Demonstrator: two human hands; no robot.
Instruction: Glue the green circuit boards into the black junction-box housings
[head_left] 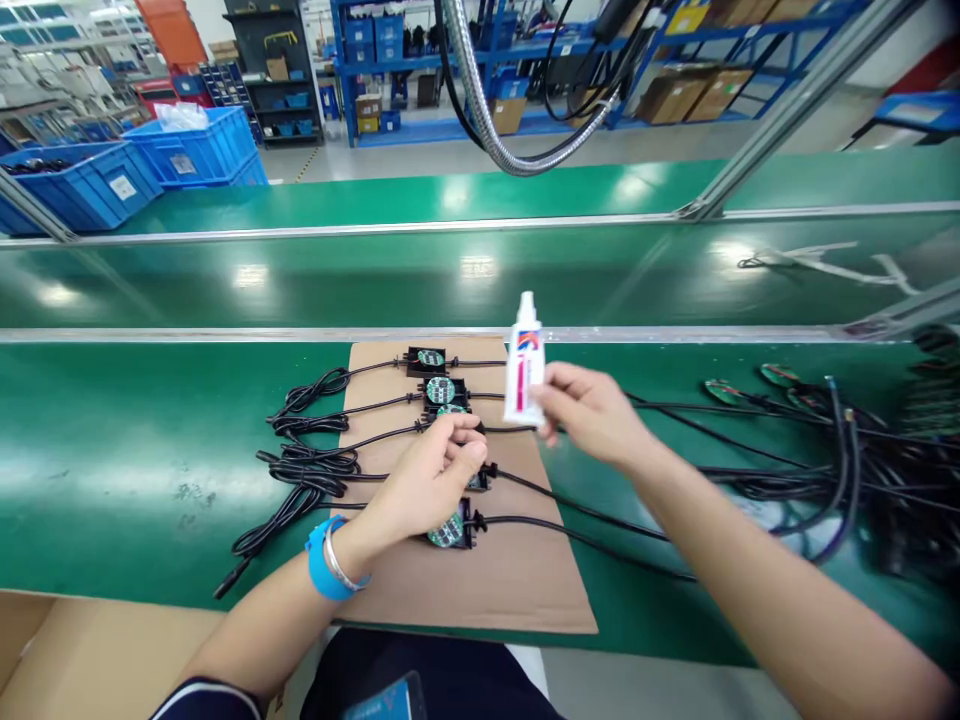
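My right hand (592,410) grips a white glue tube (523,372) by its lower end, nozzle pointing up, above a cardboard sheet (525,590). Over the middle of the row of small black housings, my left hand (427,475) has thumb and fingers drawn together; whatever lies between them is hidden. Round green circuit boards sit in the housings, such as the far board (430,357), the second board (440,390) and the near board (448,532). My left hand partly covers the middle ones. Black cables (585,503) run out of both sides of the housings.
Coiled black cables (315,470) lie left of the cardboard. At the right is a pile of cables (900,480) with loose round boards (724,391). A metal hose (487,120) hangs above the far belt. Blue crates (195,150) stand at the back left.
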